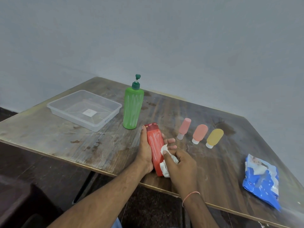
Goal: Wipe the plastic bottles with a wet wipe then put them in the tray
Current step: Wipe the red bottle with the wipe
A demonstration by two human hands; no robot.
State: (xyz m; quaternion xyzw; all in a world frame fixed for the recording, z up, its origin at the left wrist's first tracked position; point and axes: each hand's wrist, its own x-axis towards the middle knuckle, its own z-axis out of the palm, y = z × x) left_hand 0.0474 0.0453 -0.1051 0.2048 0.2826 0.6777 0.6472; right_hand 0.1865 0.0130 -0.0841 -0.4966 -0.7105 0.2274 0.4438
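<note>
Left hand [145, 150]: grip wraps the red bottle [155, 146], held above the counter's [49, 137] near edge.
Right hand [180, 163]: grip pinches a white wipe [164, 149] against the bottle's side.
Tray [54, 108]: far left, near the counter's left edge.
Green pump bottle [133, 107]: upright, just right of the tray.
Three small bottles [199, 134]: upside down in a row, right of the hands.
Wipe pack [261, 180]: near the right edge.
Open room: bare wood between tray and hands.

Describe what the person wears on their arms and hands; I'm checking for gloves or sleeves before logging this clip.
No gloves and no sleeves show: both forearms are bare up to the frame's edge. The left hand wears nothing visible. The right hand has a thin pinkish-orange thread band around its wrist. No rings or watch show on the fingers or wrists.
</note>
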